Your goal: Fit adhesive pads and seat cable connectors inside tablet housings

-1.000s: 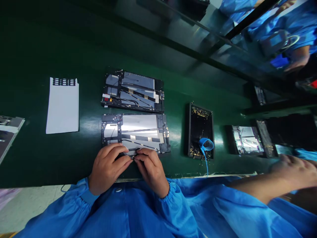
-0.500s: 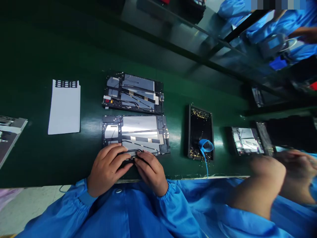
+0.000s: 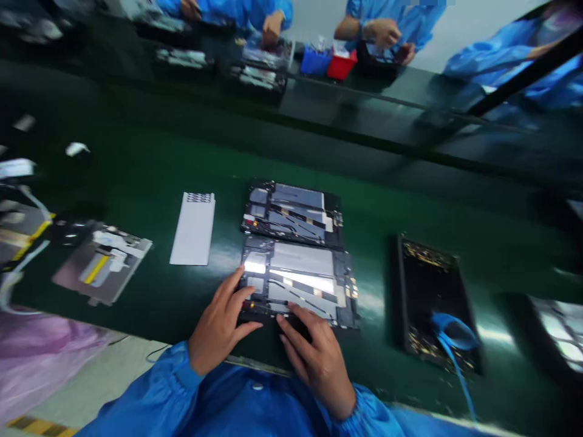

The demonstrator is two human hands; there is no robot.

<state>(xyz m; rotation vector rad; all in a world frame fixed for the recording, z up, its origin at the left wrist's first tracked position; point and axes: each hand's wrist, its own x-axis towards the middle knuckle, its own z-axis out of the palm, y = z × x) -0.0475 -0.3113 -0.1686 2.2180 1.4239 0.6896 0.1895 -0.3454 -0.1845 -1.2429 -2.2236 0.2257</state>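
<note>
An opened tablet (image 3: 303,261) with its inner parts bare lies flat in front of me. My left hand (image 3: 219,323) rests at its left near corner, fingers spread, some tips on the frame. With fingers stretched forward and apart, my right hand (image 3: 314,347) touches the near edge, by a thin dark cable (image 3: 277,301). Neither hand is closed around anything. Just behind lies a second opened tablet (image 3: 298,197), its near edge close to the first. Whether the fingertips cover a small part, I cannot tell.
A white sheet (image 3: 192,237) with small black pieces lies left, beyond it a metal panel assembly (image 3: 109,261). At right stands a black tray (image 3: 435,285) holding tiny gold screws and a blue wrist strap (image 3: 455,331). Co-workers' hands (image 3: 385,33) work across the bench, past a dark rail.
The view has swung left and up, showing more of the far bench. My hands have moved apart along the nearer tablet; the left fingers have spread and the right fingers have straightened.
</note>
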